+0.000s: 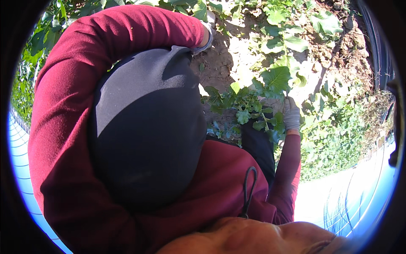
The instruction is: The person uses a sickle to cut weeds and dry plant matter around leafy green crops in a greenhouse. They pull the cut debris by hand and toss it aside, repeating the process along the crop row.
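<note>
My right hand [291, 113], in a light grey glove, is low among leafy green plants, its fingers at the stem of a broad, lobed leaf [276, 78]; whether they grip it is not clear. My left hand [209, 25], also gloved, is near the top of the view beside bright leaves. Its fingers are mostly hidden, so what it touches cannot be told. Between the hands lie bare brown soil [215, 62] and a low clump of leaves [242, 101]. My bent knee in dark trousers [149, 127] fills much of the view.
Leafy plants [333, 130] grow densely on the right. Clods of dry soil [352, 47] lie at the upper right, along dark sheeting or tubing [376, 47] at the rim. More foliage [35, 54] stands at the far left. Pale, ribbed covering [23, 165] shows at the lower left rim.
</note>
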{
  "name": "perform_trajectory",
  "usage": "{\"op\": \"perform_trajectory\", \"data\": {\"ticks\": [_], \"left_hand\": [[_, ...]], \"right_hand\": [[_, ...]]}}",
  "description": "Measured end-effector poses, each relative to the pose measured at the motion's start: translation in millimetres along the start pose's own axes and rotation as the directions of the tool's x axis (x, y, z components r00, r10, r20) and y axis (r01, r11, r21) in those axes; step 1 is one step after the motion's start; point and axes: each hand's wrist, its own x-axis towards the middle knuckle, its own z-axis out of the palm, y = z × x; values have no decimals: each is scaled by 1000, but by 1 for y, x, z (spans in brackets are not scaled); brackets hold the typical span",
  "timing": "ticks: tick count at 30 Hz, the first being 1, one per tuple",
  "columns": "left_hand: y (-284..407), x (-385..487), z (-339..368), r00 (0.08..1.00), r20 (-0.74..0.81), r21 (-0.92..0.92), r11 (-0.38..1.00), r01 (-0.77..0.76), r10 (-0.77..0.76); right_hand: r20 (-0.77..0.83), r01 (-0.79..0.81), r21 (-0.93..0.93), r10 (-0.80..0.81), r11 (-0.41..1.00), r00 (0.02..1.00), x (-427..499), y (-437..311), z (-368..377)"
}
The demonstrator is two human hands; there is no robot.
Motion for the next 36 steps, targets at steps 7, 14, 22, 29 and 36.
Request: {"op": "perform_trajectory", "data": {"ticks": [7,14,22,29,36], "left_hand": [[-11,12,16,998,-63,57,998,-21,25],[-20,21,29,994,-106,64,997,-32,38],[-30,21,28,987,-152,114,993,-43,60],[-29,28,36,985,-160,104,994,-46,62],[-30,31,40,981,-177,110,992,-55,74]], "right_hand": [[0,-76,409,83,909,997,9,-2,25],[71,-2,196,-13,981,997,-1,-7,47],[-112,379,-243,-414,893,903,-1,34,79],[167,163,-111,-144,980,976,0,4,31],[129,-5,6,5,1000,992,-18,0,9]]}}
